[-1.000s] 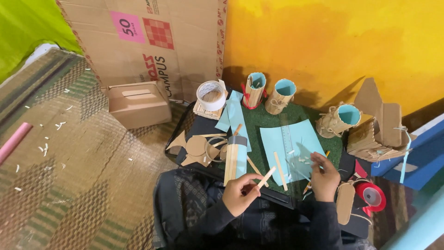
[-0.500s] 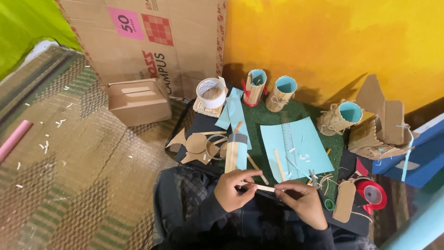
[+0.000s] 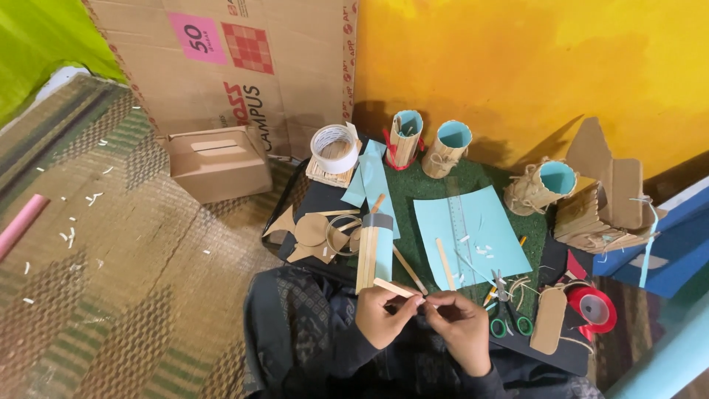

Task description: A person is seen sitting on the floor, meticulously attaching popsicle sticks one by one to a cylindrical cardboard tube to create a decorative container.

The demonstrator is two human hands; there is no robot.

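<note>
Pinching wooden stick [image 3: 395, 288], both hands

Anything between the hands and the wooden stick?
Nothing visible. The left hand and right hand both pinch the stick directly, above the lap, near the green mat.

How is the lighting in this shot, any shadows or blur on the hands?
Head view: bright, warm light on the yellow wall, with dark shadows behind the paper-lined cups. The left hand and right hand look sharp, pinching a wooden stick.
</note>
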